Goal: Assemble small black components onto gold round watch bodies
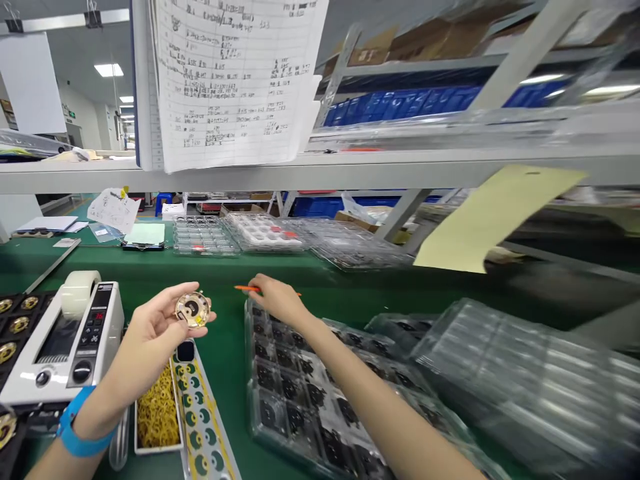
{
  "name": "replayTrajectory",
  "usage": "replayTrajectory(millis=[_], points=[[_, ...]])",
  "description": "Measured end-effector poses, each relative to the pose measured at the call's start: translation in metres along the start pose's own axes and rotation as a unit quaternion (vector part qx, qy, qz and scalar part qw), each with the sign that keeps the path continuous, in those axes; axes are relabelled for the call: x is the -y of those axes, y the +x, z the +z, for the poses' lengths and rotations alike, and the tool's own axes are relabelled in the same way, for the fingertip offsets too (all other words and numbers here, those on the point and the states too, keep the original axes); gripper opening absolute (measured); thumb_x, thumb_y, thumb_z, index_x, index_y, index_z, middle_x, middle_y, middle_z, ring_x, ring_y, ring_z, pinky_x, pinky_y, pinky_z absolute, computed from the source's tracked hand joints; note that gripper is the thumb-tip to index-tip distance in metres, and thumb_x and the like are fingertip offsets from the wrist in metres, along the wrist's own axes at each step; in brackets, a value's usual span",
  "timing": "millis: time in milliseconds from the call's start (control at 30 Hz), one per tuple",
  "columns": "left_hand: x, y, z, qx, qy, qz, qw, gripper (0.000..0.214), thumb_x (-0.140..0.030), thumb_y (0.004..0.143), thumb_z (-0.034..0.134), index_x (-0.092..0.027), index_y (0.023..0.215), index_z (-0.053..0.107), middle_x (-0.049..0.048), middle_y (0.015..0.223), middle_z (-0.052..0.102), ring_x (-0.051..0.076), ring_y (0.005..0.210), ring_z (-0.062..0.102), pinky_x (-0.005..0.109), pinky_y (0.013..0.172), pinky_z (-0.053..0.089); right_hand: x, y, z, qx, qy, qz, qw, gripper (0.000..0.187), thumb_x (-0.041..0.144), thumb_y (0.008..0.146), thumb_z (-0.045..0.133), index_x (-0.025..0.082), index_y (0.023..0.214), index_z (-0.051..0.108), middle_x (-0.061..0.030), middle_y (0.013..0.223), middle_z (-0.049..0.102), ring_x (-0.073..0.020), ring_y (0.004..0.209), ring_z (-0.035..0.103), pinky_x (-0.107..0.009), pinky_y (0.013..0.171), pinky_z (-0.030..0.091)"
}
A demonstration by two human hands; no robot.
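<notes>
My left hand (159, 327), with a blue band at the wrist, holds a round gold-rimmed part (193, 310) between thumb and fingers. The part has a dark centre and a small yellow spot near its lower edge. Farther right, my right hand (275, 299) is closed around a thin orange stick (246, 288), whose exact kind I cannot make out. That hand is over the far left corner of a clear compartment tray (253, 407) containing small black parts (316, 395). My right forearm hides some of its compartments.
A white tape dispenser (107, 327) stands left, beside black trays of gold-rimmed parts (20, 325). Yellow rings (160, 410) fill a white box next to a sticker strip (203, 413). Clear trays (530, 373) are stacked right. A notebook (235, 87) and yellow paper (495, 217) hang ahead.
</notes>
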State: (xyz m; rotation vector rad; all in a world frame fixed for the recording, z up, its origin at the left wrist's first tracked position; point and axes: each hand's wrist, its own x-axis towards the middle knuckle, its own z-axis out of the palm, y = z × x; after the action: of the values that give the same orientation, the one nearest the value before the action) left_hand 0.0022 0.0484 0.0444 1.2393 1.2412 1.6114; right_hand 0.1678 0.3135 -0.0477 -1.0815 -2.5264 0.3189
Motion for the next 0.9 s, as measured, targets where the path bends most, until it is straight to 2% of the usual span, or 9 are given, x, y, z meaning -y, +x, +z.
replayTrajectory(millis=[100,233,267,367,433,567,733,900], points=[[0.001,-0.002,0.001,0.017,-0.016,0.004,1.000,0.041,-0.014,0.086,0.055,-0.017,0.126,0.062,0.0090,0.113,0.075,0.025,0.103,0.073,0.037,0.089,0.062,0.040,-0.008,-0.024,-0.092,0.076,-0.020,0.993,0.024,0.033,0.096,0.053,0.015,0.085,0.064,-0.0029,0.084,0.063,-0.0143,0.072,0.059,-0.030,0.068,0.051],[0.004,-0.005,0.001,0.030,-0.013,0.013,0.999,0.042,-0.018,0.091,0.053,-0.024,0.132,0.061,0.0073,0.124,0.071,0.026,0.110,0.069,0.042,0.096,0.059,0.105,-0.045,-0.056,-0.183,0.186,-0.067,0.963,0.036,0.040,0.100,0.039,0.019,0.081,0.061,-0.0037,0.082,0.059,-0.0165,0.074,0.057,-0.029,0.064,0.046],[0.004,-0.007,0.001,0.032,-0.006,0.015,0.999,0.043,-0.019,0.093,0.053,-0.027,0.135,0.059,0.0060,0.130,0.067,0.026,0.113,0.068,0.042,0.099,0.057,0.119,-0.056,-0.061,-0.197,0.220,-0.082,0.952,0.035,0.041,0.099,0.040,0.020,0.079,0.060,-0.0043,0.085,0.061,-0.0170,0.076,0.057,-0.028,0.064,0.046],[0.004,-0.011,-0.001,0.046,0.020,0.019,0.999,0.044,-0.022,0.097,0.050,-0.033,0.139,0.054,0.0027,0.140,0.059,0.025,0.122,0.062,0.040,0.105,0.052,0.148,-0.083,-0.067,-0.207,0.374,-0.131,0.894,0.025,0.036,0.092,0.056,0.022,0.072,0.063,-0.0052,0.085,0.061,-0.0186,0.077,0.059,-0.028,0.058,0.044],[0.003,-0.012,0.000,0.057,0.033,0.018,0.998,0.044,-0.021,0.098,0.049,-0.032,0.141,0.052,0.0024,0.140,0.059,0.025,0.127,0.058,0.039,0.107,0.051,0.156,-0.091,-0.066,-0.200,0.408,-0.138,0.880,0.020,0.033,0.087,0.062,0.023,0.070,0.066,-0.0053,0.084,0.062,-0.0181,0.075,0.059,-0.027,0.055,0.042],[0.004,-0.010,0.002,0.059,0.044,0.007,0.997,0.045,-0.018,0.097,0.047,-0.029,0.141,0.052,0.0033,0.138,0.060,0.024,0.126,0.059,0.038,0.108,0.050,0.155,-0.087,-0.061,-0.161,0.420,-0.116,0.886,0.018,0.032,0.080,0.067,0.022,0.065,0.069,-0.0075,0.089,0.064,-0.0189,0.077,0.060,-0.027,0.055,0.042],[0.006,-0.007,0.003,0.053,0.061,0.002,0.997,0.046,-0.018,0.097,0.046,-0.030,0.141,0.052,0.0030,0.117,0.071,0.022,0.120,0.063,0.038,0.107,0.050,0.153,-0.082,-0.060,-0.120,0.451,-0.102,0.878,0.018,0.032,0.079,0.066,0.021,0.064,0.069,-0.0070,0.085,0.064,-0.0181,0.074,0.058,-0.027,0.055,0.040],[0.007,-0.009,0.004,0.045,0.077,0.004,0.996,0.045,-0.019,0.097,0.048,-0.029,0.141,0.052,0.0038,0.122,0.069,0.022,0.116,0.065,0.035,0.104,0.052,0.156,-0.084,-0.060,-0.108,0.470,-0.098,0.871,0.019,0.032,0.079,0.066,0.021,0.064,0.069,-0.0069,0.083,0.063,-0.0175,0.071,0.058,-0.027,0.055,0.041]])
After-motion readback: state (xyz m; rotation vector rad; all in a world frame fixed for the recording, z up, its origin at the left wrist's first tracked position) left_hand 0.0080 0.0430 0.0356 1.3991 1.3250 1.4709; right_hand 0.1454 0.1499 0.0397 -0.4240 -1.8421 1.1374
